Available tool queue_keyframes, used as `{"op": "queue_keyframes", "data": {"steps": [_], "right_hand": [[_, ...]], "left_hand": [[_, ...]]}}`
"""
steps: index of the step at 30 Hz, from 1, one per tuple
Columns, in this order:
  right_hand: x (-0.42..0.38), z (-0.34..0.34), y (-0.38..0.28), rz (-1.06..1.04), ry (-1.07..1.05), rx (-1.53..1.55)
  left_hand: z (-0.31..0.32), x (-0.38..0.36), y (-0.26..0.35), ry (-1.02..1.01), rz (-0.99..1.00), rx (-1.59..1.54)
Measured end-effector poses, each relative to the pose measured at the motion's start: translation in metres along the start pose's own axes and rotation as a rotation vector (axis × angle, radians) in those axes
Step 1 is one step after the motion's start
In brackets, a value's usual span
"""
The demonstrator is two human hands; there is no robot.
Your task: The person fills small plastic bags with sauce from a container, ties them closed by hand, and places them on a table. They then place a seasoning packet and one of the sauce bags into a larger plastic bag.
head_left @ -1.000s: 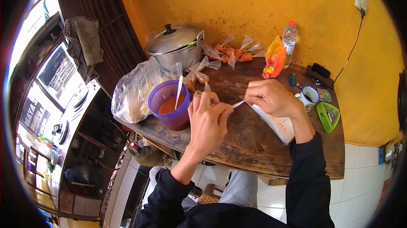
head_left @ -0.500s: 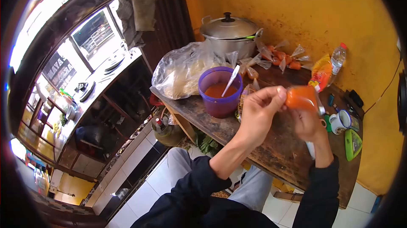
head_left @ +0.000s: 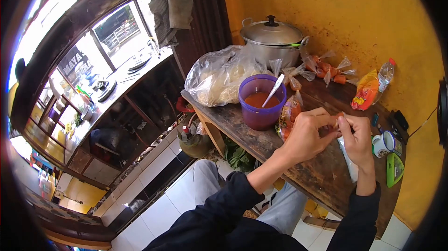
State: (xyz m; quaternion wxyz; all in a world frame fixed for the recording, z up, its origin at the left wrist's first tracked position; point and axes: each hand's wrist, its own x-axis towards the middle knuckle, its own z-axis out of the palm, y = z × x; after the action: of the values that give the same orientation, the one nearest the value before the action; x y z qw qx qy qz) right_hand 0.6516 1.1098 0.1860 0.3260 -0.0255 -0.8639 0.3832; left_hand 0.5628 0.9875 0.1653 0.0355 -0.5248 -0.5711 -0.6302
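Note:
My left hand (head_left: 309,134) and my right hand (head_left: 357,136) meet above the wooden table (head_left: 317,171), fingertips pinched together. Between them only a small bit of the orange sauce bag (head_left: 340,115) shows; the rest is hidden behind the fingers. Left of my hands stands a purple tub (head_left: 262,118) of red-orange sauce, with a spoon (head_left: 274,90) leaning in it. A printed packet (head_left: 290,113) lies between the tub and my left hand. Below my right hand is a strip of clear plastic (head_left: 349,160).
Behind the tub are a lidded pot (head_left: 272,41) and a large plastic bag (head_left: 221,80). Tied sauce bags (head_left: 329,70) lie near the yellow wall. At the right are a bottle (head_left: 386,74), a white mug (head_left: 382,144) and a green-edged object (head_left: 395,169). A gas cylinder (head_left: 193,143) stands below.
Both hands have come lower and closer together. The filled orange bag, plainly visible before, is now mostly hidden by the fingers. The view has shifted, so the table's things appear further right.

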Motion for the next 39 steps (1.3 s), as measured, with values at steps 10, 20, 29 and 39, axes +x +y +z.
{"op": "queue_keyframes", "data": {"steps": [10, 20, 29, 39], "right_hand": [[0.004, -0.031, -0.023, -0.245, -0.263, -0.109], [0.003, -0.027, -0.015, -0.244, -0.278, -0.136], [0.004, -0.013, -0.012, -0.392, -0.155, -0.235], [0.004, -0.006, 0.016, 0.039, -0.308, 0.24]], "left_hand": [[0.0, -0.008, 0.003, -0.152, 0.033, -0.077], [0.008, -0.006, 0.001, 0.021, 0.019, -0.148], [0.017, -0.005, -0.022, 0.366, -0.167, -0.312], [0.011, -0.012, -0.027, 0.069, -0.125, -0.174]]}}
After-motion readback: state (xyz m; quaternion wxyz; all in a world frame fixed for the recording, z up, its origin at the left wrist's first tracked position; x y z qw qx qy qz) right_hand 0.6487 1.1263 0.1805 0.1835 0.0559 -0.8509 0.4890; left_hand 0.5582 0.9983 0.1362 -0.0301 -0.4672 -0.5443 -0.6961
